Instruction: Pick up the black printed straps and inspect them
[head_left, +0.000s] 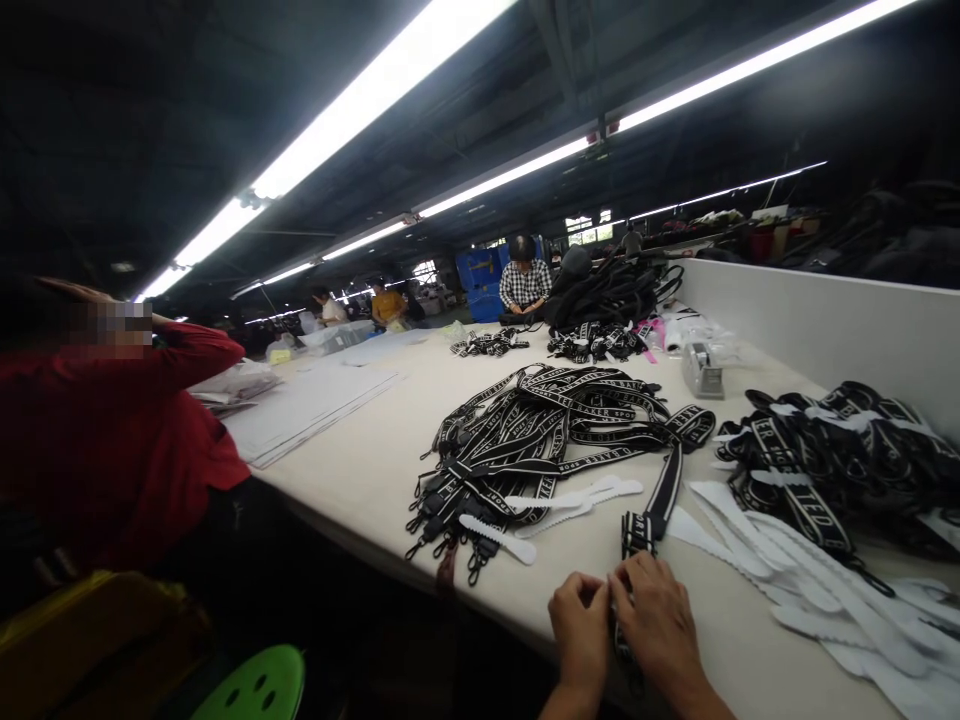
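Both hands (622, 615) pinching strap (660, 500) at table edge (420, 545).

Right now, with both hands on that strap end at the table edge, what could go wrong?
The strap runs back into the tangled pile; pulling may drag others along. Loose white strips lie beside it and might get swept aside. Both the left hand and right hand work near the edge, so pieces could slip off.
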